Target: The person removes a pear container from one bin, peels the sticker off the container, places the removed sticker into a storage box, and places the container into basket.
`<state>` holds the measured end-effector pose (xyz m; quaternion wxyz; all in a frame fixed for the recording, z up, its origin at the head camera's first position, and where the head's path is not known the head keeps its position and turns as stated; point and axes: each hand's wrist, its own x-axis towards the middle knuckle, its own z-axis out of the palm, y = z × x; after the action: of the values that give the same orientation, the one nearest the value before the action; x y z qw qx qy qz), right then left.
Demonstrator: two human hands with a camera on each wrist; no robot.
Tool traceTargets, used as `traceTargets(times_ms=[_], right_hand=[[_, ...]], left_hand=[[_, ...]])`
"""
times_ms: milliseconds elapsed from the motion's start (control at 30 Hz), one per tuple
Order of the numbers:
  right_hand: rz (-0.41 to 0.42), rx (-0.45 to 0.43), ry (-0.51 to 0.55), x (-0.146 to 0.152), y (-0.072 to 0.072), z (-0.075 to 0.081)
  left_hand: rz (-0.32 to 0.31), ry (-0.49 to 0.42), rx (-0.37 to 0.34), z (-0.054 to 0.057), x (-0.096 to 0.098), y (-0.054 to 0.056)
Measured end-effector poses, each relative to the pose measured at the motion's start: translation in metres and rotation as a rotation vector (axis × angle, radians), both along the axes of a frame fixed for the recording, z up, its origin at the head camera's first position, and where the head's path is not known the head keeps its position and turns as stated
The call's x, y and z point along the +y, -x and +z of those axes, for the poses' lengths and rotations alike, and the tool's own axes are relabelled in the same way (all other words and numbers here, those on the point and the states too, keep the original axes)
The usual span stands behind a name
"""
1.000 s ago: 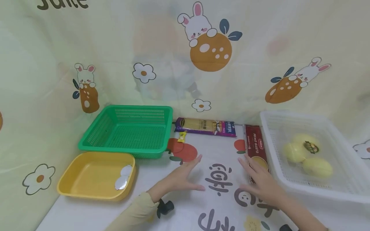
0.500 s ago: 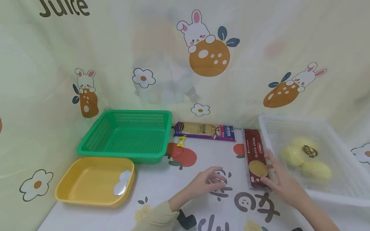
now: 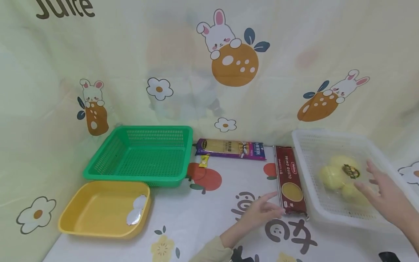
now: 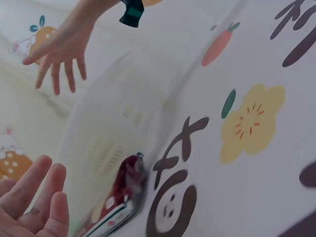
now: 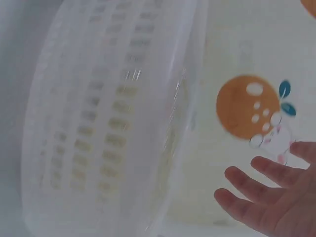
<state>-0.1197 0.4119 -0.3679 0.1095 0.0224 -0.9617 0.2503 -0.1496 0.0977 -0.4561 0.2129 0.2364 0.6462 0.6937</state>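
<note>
My left hand is beside the lower end of a dark red spaghetti packet, fingers loosely bent and holding nothing. In the left wrist view, its fingers are spread apart, left of the packet. Over the right side of the white plastic basket is my right hand, fingers extended and nothing in its grasp. Inside the basket lie several yellow round fruits in clear wrapping with a dark label, partly hidden by that hand. The right wrist view shows the right hand spread beside the basket's rim.
A purple-edged pasta packet lies along the back wall, with a small yellow wrapped candy before it. On the left stand a green basket and a yellow tub. A patterned cloth covers the table.
My right hand has moved right, from the red packet's side to over the white basket. My left hand has moved right, toward the red packet. The packets and containers stay put.
</note>
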Motion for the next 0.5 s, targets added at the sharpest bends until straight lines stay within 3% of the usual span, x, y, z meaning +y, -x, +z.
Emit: traceTargets(times_ms=[67, 200, 300, 400, 500], right_hand=[[-0.069, -0.012, 0.0, 0.028, 0.003, -0.015], [-0.181, -0.001, 0.043, 0.107, 0.02, -0.076], [-0.264, 0.009, 0.044, 0.155, 0.028, -0.11], [-0.338, -0.061, 0.039, 0.171, 0.026, -0.116], [-0.411, -0.173, 0.076, 0.161, 0.018, -0.102]], left_hand=[[0.011, 0.003, -0.003, 0.0, 0.006, -0.001], [0.021, 0.009, 0.011, 0.003, 0.015, -0.004], [-0.004, 0.007, 0.047, 0.005, 0.02, -0.005], [-0.029, 0.009, 0.08, 0.005, 0.024, -0.004], [-0.045, 0.022, 0.098, 0.006, 0.028, -0.003]])
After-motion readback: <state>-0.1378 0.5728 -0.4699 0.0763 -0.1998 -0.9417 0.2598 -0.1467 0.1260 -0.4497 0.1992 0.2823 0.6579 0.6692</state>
